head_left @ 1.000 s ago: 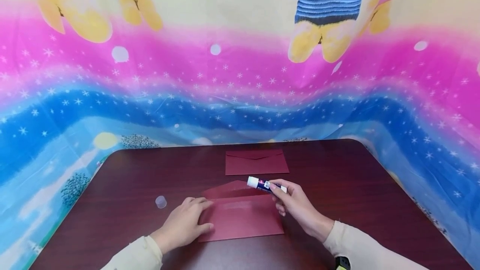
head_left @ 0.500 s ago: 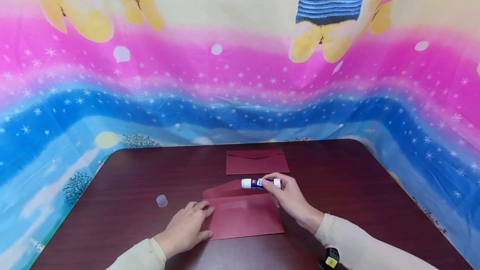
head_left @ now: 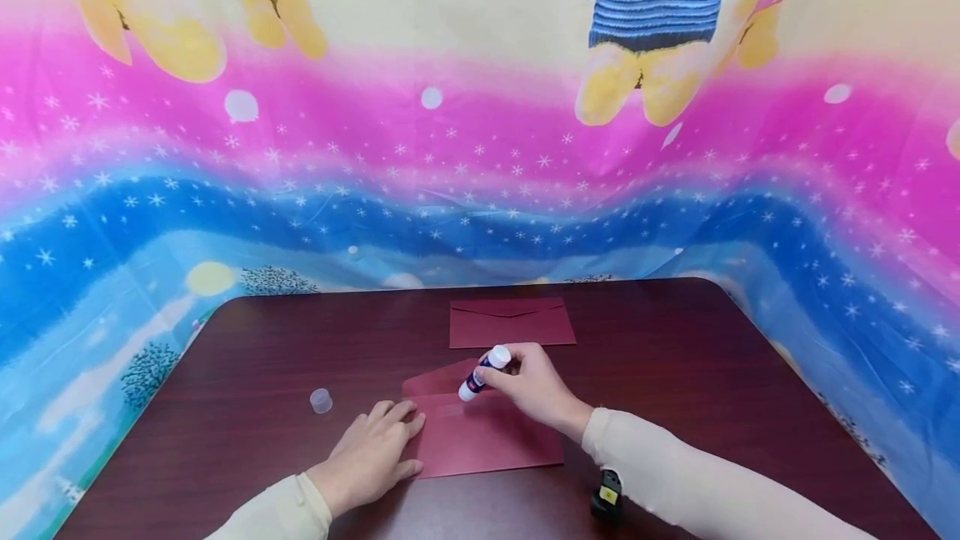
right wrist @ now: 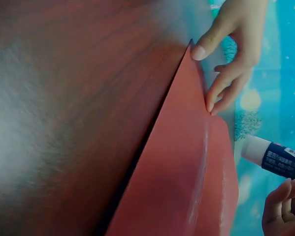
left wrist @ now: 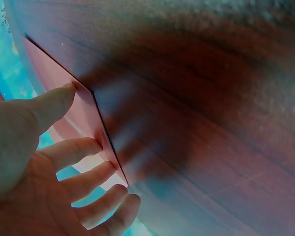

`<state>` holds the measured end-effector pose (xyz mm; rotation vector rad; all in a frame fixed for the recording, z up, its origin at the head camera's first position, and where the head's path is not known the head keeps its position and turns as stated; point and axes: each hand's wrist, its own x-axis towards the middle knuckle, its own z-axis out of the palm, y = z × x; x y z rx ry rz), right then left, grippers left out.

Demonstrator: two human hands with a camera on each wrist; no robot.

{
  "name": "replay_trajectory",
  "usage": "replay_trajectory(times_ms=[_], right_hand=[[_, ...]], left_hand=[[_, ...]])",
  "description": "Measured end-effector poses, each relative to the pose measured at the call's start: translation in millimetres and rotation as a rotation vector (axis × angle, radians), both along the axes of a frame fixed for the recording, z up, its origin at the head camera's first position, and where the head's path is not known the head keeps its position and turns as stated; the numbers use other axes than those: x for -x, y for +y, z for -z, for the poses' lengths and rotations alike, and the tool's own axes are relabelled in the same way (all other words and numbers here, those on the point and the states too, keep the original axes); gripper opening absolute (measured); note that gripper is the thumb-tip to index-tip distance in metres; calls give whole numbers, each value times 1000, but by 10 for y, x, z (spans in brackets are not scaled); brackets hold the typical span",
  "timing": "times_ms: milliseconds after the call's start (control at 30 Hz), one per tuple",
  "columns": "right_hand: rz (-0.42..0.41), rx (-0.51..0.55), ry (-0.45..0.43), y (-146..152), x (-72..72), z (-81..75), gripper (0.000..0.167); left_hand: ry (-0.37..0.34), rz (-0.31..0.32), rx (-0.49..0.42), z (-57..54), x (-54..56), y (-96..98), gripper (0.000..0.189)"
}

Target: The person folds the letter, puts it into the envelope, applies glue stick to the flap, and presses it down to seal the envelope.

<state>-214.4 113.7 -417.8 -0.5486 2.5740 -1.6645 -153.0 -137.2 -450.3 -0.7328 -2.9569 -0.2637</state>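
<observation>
Head view: in the lower middle of the frame, the envelope point(head_left: 495, 440) lies flat on the desk point(head_left: 285, 348), its flap opened toward the far side. The left hand point(head_left: 371, 448) rests on its left edge, fingers spread. The right hand point(head_left: 536, 386) pinches the glue point(head_left: 471, 385), tilted, over the flap fold. The cap point(head_left: 321, 401) sits left of centre; a second envelope point(head_left: 512, 333) lies above.

Left wrist view: thumb and fingers stand apart along the paper's rim. It looks light, thin and fairly stiff, likely to slide or crease; best held by a corner, flat-fingered.

Right wrist view: the glue, at the right edge, looks light and rigid, best held mid-barrel. Whether its tip touches paper, I cannot quite tell. A shiny streak runs near the fold.
</observation>
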Motion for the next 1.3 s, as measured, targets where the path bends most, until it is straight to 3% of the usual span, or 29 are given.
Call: replay_trajectory(times_ms=[400, 733, 1033, 1300], right_hand=[[-78, -208, 100, -346, 77, 53, 7], [-100, -340, 150, -519, 123, 111, 15], [-133, -549, 220, -602, 151, 62, 20], [-163, -592, 206, -601, 169, 33, 19]], left_hand=[[11, 5, 26, -16, -2, 6, 56], [28, 9, 38, -27, 0, 6, 56], [37, 10, 48, -21, 3, 4, 55], [44, 16, 51, -17, 7, 5, 54]])
